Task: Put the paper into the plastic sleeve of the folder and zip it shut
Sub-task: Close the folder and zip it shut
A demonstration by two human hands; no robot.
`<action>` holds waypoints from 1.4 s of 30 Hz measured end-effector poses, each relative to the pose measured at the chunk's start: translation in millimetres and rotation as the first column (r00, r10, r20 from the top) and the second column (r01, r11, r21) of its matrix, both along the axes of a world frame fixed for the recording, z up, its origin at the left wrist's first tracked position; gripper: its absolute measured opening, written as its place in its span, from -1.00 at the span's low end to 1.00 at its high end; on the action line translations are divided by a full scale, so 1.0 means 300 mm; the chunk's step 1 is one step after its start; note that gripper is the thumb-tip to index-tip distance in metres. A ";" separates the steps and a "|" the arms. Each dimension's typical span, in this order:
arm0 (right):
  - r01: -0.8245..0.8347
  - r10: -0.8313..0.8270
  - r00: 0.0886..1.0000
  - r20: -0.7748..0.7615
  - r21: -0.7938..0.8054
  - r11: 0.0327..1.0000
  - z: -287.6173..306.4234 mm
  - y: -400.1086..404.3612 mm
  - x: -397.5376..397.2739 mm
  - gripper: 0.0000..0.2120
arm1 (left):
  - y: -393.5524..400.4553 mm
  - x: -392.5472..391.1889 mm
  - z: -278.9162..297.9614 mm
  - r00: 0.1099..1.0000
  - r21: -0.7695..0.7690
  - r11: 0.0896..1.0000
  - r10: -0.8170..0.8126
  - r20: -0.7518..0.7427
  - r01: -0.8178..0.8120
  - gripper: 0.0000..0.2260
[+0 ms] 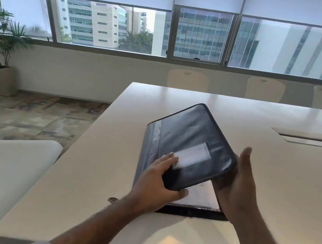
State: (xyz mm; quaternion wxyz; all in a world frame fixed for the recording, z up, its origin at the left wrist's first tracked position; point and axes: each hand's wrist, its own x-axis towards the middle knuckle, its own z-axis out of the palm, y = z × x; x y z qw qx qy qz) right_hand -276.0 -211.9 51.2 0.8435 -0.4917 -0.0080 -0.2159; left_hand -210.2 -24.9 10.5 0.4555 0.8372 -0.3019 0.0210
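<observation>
Folder half open on the worktop, cover held up by both hands

The dark folder (191,139) lies near the worktop's (91,152) six o'clock edge, its cover lifted and tilted toward twelve o'clock. The left hand (157,176) has its grip clamped on the cover's near corner, fingers on top and thumb beneath; the right hand (239,184) props the cover's three o'clock edge, fingers mostly straight, its grip apart. Beneath, a glossy plastic sleeve (199,194) shows a pale sheet, probably the paper. The cover looks padded, matte and bendy, light enough for one hand, best held at corners. The sleeve looks thin, slick and floppy, likely to buckle, so pinching its edge seems wise. The zip is not clearly seen
</observation>
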 end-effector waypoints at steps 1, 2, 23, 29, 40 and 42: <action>0.040 -0.040 0.999 -0.030 -0.016 0.999 -0.012 -0.012 -0.009 -0.40 | -0.010 -0.004 0.000 1.000 0.034 0.999 -0.009 0.001 0.009 -0.12; 0.096 -0.100 0.991 -0.085 -0.050 0.994 -0.028 -0.023 -0.016 -0.48 | -0.018 -0.007 0.000 1.000 0.075 0.997 -0.021 0.007 0.021 -0.11; 0.027 -0.805 0.571 -0.163 -0.976 0.217 -0.218 -0.065 -0.088 -0.71 | 0.340 0.028 -0.026 0.995 0.136 0.986 0.093 0.024 -0.095 -0.69; 0.160 -0.807 0.590 0.005 -0.981 0.111 -0.216 -0.005 -0.075 -0.76 | 0.451 -0.025 -0.045 0.996 0.211 0.975 -0.062 -0.069 0.075 -0.71; 0.322 -0.511 0.846 0.148 -0.907 0.270 -0.213 0.268 -0.055 -0.92 | 0.430 -0.034 -0.092 0.999 0.148 0.989 0.017 0.039 -0.022 -0.91; 0.288 -0.426 0.893 0.146 -0.912 0.293 -0.215 0.318 -0.060 -0.79 | 0.430 -0.030 -0.101 0.999 0.142 0.989 0.043 0.031 -0.047 -0.93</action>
